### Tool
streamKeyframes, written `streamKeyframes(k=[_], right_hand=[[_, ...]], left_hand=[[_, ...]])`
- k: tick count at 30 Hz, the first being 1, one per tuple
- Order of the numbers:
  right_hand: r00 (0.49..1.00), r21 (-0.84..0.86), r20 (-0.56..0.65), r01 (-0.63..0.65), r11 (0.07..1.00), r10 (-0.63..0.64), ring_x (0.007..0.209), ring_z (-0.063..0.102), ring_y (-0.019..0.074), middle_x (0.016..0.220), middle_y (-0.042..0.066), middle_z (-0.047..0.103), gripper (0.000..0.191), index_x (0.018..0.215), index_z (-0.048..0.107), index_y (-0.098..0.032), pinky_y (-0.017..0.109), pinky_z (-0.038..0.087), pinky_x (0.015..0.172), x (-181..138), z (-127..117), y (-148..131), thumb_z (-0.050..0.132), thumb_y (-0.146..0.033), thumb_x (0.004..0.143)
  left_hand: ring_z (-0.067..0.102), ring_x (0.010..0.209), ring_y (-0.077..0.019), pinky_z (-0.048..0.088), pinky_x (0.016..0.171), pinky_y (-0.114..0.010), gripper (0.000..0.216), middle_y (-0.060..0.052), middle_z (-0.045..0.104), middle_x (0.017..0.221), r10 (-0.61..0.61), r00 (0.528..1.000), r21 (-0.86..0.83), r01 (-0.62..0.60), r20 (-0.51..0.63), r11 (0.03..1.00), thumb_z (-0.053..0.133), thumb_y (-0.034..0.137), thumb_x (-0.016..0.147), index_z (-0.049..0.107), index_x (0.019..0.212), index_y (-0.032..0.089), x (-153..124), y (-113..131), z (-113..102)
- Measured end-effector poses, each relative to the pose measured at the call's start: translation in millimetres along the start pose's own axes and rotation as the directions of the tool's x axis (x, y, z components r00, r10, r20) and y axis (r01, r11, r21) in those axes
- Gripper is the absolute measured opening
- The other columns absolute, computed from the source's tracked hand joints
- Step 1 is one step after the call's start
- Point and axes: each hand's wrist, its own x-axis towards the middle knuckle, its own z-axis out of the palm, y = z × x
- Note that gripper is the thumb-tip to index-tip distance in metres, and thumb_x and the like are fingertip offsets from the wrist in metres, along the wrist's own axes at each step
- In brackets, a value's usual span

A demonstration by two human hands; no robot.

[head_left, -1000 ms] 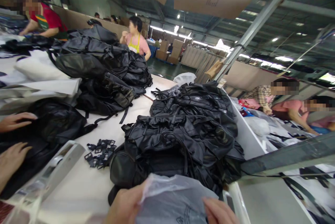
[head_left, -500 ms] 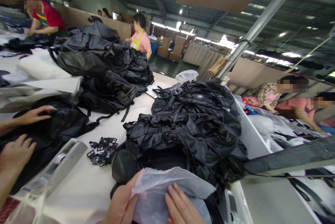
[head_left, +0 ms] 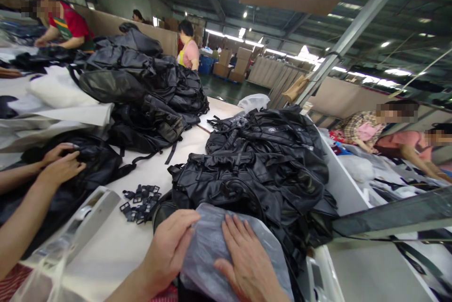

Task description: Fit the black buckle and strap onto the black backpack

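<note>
A long pale worktable (head_left: pixel 116 255) fills the lower half of the head view, with other people bent over benches at 10 and 3 o'clock. On it, at 11 o'clock from the person's hands, a tall heap of black bags (head_left: pixel 141 85) rises; a second pile of black backpacks (head_left: pixel 261 165) lies at 12 o'clock, just beyond the hands. At 9 o'clock a co-worker's two hands (head_left: pixel 61 163) press on another black bag (head_left: pixel 88 165). Beside that, a clear tape dispenser (head_left: pixel 81 226) lies tilted on the table.

Near the bottom edge, a grey translucent plastic bag (head_left: pixel 208 250) wraps a dark item and touches the near side of the backpack pile. The left hand (head_left: pixel 169 250) grips the bag's left edge, thumb on top and fingers curled around the side. The right hand (head_left: pixel 247 264) lies flat on top of it, fingers spread and pressing down.

Smallest, a scatter of black plastic buckles (head_left: pixel 139 201) sits on the table at 10 o'clock from the left hand, between the dispenser and the backpacks.
</note>
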Motion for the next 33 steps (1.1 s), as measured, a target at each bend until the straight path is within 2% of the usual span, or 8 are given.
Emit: streamKeyframes(k=[3,7,11,15,22,27,30,33], right_hand=[[0.981,0.082,0.192,-0.040,0.996,0.024,0.140,0.038,0.0334,0.151,0.014,0.039,0.063,0.142,0.043,-0.011,0.055,0.032,0.117,13.7,-21.3,-0.6,0.059,-0.042,0.089],[0.971,0.154,0.231,0.023,0.988,-0.058,0.137,0.043,0.0283,0.148,0.015,0.046,0.051,0.140,0.046,-0.009,0.049,0.033,0.118,20.4,-36.0,6.5,0.050,-0.033,0.094],[0.972,0.138,0.236,-0.026,0.990,-0.007,0.135,0.047,0.0249,0.144,0.019,0.051,0.045,0.137,0.049,-0.006,0.042,0.036,0.116,22.5,-36.5,12.0,0.033,-0.020,0.097],[0.929,0.070,0.366,-0.082,0.994,0.051,0.136,0.043,0.0334,0.143,0.027,0.048,0.050,0.138,0.044,0.001,0.050,0.033,0.115,44.3,-36.5,10.9,0.030,-0.019,0.095],[0.872,0.136,0.489,-0.068,0.988,-0.007,0.124,0.057,0.0253,0.134,0.019,0.060,0.044,0.130,0.056,-0.009,0.037,0.046,0.105,99.5,-36.0,9.5,0.031,-0.019,0.095],[0.928,0.161,0.371,-0.022,0.987,-0.040,0.116,0.063,0.0229,0.126,0.012,0.067,0.040,0.125,0.060,-0.017,0.034,0.047,0.102,82.6,-72.8,8.6,0.038,-0.015,0.091],[0.998,0.136,0.040,-0.051,0.989,0.046,0.113,0.064,0.0227,0.124,0.008,0.068,0.041,0.124,0.059,-0.022,0.038,0.049,0.101,60.6,-103.2,34.3,0.031,-0.022,0.095],[0.954,0.085,-0.240,-0.163,0.983,0.179,0.113,0.063,0.0269,0.124,0.012,0.066,0.039,0.124,0.057,-0.018,0.045,0.052,0.098,44.1,-109.8,74.4,0.038,-0.031,0.091]], left_hand=[[0.064,0.104,-0.0204,0.053,0.094,-0.032,0.026,-0.009,0.069,0.109,0.164,0.932,0.091,-0.203,0.323,0.975,0.043,0.013,0.091,0.061,0.110,0.017,28.8,12.4,10.5],[0.065,0.099,-0.0233,0.054,0.092,-0.037,0.022,-0.007,0.069,0.103,0.025,0.798,0.206,-0.185,0.602,0.961,0.045,0.008,0.087,0.062,0.100,0.016,41.4,18.8,40.1],[0.065,0.104,-0.0227,0.052,0.096,-0.035,0.030,-0.010,0.070,0.111,-0.151,0.794,0.322,-0.059,0.589,0.945,0.042,0.004,0.086,0.063,0.106,0.013,28.4,10.4,65.0],[0.059,0.120,-0.0273,0.047,0.105,-0.040,0.042,-0.019,0.062,0.131,-0.203,0.846,0.458,-0.054,0.493,0.887,0.040,0.007,0.088,0.056,0.127,0.006,7.9,-1.9,86.0],[0.054,0.127,-0.0320,0.044,0.108,-0.044,0.052,-0.024,0.055,0.137,-0.366,0.818,0.598,0.033,0.445,0.801,0.040,0.003,0.084,0.052,0.134,0.001,13.4,-14.1,101.5],[0.064,0.112,-0.0323,0.050,0.100,-0.044,0.043,-0.022,0.065,0.125,-0.366,0.747,0.523,0.029,0.555,0.852,0.046,0.013,0.086,0.059,0.127,0.005,46.9,-2.1,88.7],[0.068,0.097,-0.0338,0.055,0.085,-0.046,0.036,-0.024,0.071,0.107,-0.365,0.760,0.530,0.032,0.538,0.848,0.045,0.019,0.091,0.064,0.118,0.002,57.8,4.7,84.3],[0.068,0.092,-0.0329,0.055,0.080,-0.044,0.030,-0.023,0.072,0.098,-0.338,0.769,0.517,0.011,0.543,0.856,0.047,0.010,0.087,0.068,0.107,0.003,62.0,12.6,88.2]])
